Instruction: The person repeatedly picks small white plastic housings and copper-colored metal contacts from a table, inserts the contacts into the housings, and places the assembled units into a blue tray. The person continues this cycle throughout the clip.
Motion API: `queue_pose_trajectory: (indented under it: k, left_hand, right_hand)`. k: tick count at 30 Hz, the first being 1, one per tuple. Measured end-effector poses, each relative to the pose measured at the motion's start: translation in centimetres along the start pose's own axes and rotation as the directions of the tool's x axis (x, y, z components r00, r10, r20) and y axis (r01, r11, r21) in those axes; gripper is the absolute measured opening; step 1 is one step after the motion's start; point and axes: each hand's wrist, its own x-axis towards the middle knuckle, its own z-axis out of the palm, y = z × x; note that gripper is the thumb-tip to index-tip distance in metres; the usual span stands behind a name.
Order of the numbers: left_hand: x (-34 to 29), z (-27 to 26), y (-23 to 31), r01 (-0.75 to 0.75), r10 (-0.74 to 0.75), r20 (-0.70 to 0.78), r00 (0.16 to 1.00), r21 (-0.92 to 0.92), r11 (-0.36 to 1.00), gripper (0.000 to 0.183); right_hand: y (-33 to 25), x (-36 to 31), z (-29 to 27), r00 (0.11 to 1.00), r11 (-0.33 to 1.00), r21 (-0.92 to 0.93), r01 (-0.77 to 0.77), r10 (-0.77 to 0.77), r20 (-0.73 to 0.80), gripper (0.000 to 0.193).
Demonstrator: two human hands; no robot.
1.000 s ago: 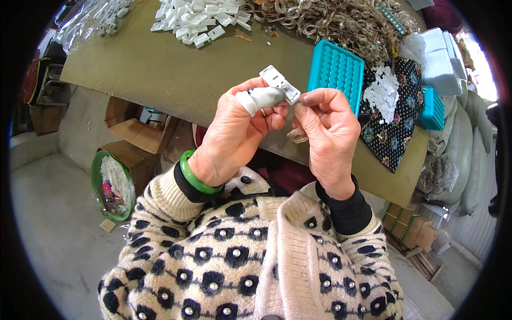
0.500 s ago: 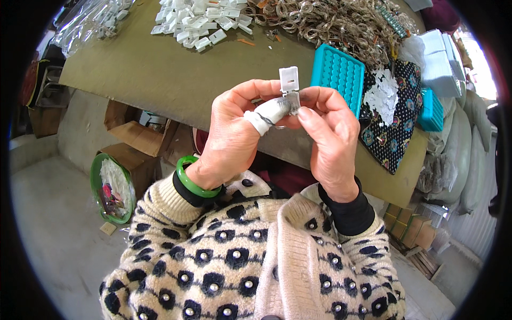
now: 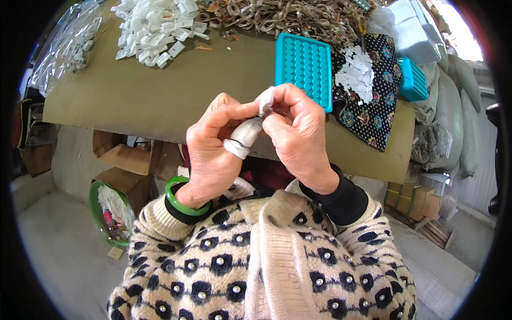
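Observation:
Above the near edge of the table, my two hands meet at a small white hinged plastic case. My left hand pinches one side of it; a smudged white cover, bound with a dark band, wraps its thumb. From the other side, my right hand grips the case between thumb and curled fingers. The fingers cover much of the case, and its inside is hidden. A teal tray with rows of round hollows lies just beyond my right hand.
White plastic cases are heaped at the back left, beside a tangle of clear brownish coiled strands. White flakes lie on a dark patterned cloth at right. A clear bag rests at far left; a green basin stands below.
The case's lid stood up open before; now it is folded over between my fingers. My right fingers have moved up onto it. The view has shifted, so the table sits higher and more left.

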Motion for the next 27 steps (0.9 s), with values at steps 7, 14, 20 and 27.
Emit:
queue_pose_trajectory:
  k: [7, 14, 20, 27]
  left_hand:
    - [-0.3, -0.8, 0.7, 0.494, -0.477, 0.185, 0.859, -0.545, 0.678, 0.028]
    - [0.1, -0.9, 0.3, 0.603, -0.574, 0.223, 0.788, -0.470, 0.645, 0.028]
    - [1.1, 0.4, 0.3, 0.581, -0.577, 0.155, 0.802, -0.428, 0.692, 0.015]
    - [1.7, 0.2, -0.3, 0.588, -0.591, 0.162, 0.790, -0.469, 0.658, 0.016]
  right_hand:
    - [-1.3, 1.5, -6.1, 0.866, 0.614, -0.686, 0.390, -0.498, 0.047, 0.007]
    - [1.0, 2.4, -8.1, 0.775, 0.231, -0.837, 0.496, -0.553, 0.306, 0.015]
    - [1.0, 3.5, -8.2, 0.774, 0.208, -0.805, 0.556, -0.481, 0.411, 0.018]
    - [-0.3, 3.6, -8.7, 0.901, 0.678, -0.604, 0.420, -0.393, 0.186, 0.010]
